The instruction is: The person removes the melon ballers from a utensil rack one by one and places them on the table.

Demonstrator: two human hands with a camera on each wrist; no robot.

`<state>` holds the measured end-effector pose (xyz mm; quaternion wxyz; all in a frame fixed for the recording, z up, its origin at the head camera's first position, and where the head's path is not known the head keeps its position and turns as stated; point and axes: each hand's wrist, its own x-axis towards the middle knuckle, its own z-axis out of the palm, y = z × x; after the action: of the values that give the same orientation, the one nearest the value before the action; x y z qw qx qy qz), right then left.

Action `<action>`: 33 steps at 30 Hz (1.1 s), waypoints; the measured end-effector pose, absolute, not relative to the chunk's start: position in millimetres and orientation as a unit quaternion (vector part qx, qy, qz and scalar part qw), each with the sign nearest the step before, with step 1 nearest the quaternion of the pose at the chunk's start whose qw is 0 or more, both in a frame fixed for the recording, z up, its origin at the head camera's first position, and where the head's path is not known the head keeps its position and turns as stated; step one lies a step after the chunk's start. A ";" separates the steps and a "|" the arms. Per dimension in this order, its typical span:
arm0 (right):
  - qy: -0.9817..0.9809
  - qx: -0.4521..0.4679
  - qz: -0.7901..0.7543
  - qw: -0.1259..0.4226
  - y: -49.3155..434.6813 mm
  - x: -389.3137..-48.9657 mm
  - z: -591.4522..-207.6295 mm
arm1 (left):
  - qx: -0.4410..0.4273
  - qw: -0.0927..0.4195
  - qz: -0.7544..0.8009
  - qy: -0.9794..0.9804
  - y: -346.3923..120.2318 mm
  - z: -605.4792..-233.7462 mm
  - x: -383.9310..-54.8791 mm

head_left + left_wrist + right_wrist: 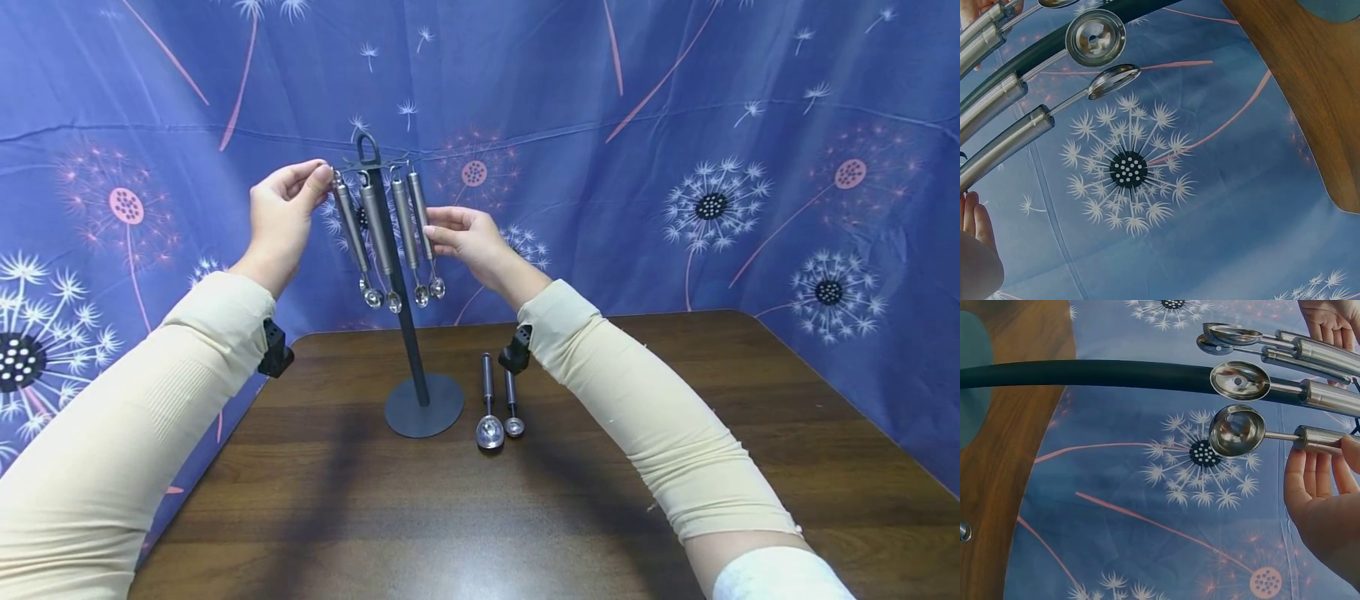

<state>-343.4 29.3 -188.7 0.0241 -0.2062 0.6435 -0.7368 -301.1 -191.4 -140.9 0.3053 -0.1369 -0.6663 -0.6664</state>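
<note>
Several steel melon ballers hang by their handle ends from a dark rack (408, 333), their small round bowls pointing down. With fingertips and thumb, my left hand (281, 208) pinches the top end of the leftmost melon baller (351, 225). On the opposite side, my right hand (476, 242) holds the handle of the rightmost melon baller (419, 212) between thumb and fingers. The right wrist view shows this melon baller's bowl (1238, 430) beside the rack's post. Small holes pierce some of the bowls. In the left wrist view my left hand (979, 250) is partly cut off.
A larger scoop (489, 400) and a small melon baller (513, 408) lie on the wooden table (600, 467), right of the rack's round base (442, 408). Behind the table hangs a blue cloth (600, 208) with dandelion prints.
</note>
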 end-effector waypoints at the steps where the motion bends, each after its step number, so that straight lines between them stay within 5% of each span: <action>1: 0.645 -0.206 -0.736 0.022 29.9 -343.2 -188.3 | -0.137 0.305 -0.666 -0.667 -191.2 -141.0 -301.5; 33: 0.655 -0.189 -0.731 -0.011 47.8 -336.7 -188.1 | -0.142 0.307 -0.669 -0.662 -189.8 -143.9 -299.4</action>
<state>-336.7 47.8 -188.1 -0.0112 -0.1888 0.6554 -0.7312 -299.4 -189.8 -143.9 0.3074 -0.1417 -0.6617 -0.6690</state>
